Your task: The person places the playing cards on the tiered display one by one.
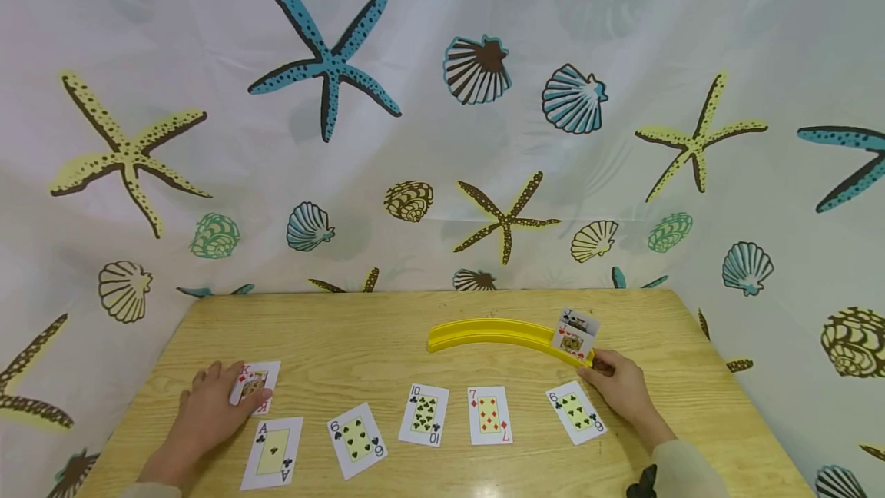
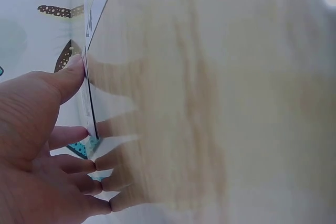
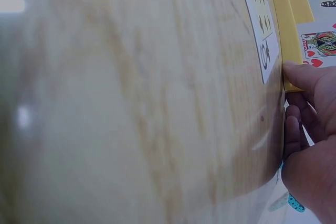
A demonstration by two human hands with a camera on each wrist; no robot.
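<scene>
My left hand [image 1: 207, 410] rests at the far left with its fingers spread, thumb and index finger touching a king of diamonds [image 1: 254, 386], partly hidden beneath them. In the left wrist view its fingertips [image 2: 109, 206] meet the tabletop. On the right, my right hand [image 1: 622, 386] grips the near right end of a curved yellow card holder [image 1: 494, 329], thumb in front and the other fingers curled at its end. A jack of hearts [image 1: 572, 343] stands in the holder, with a black jack [image 1: 579, 320] behind it, mostly covered.
Face up along the wooden table [image 1: 332, 321] lie an ace of clubs [image 1: 273, 453], six of spades [image 1: 356, 440], ten of clubs [image 1: 424, 415], seven of diamonds [image 1: 488, 415] and six of clubs [image 1: 576, 412]. A shell-and-starfish patterned cloth [image 1: 429, 144] hangs behind and at the sides.
</scene>
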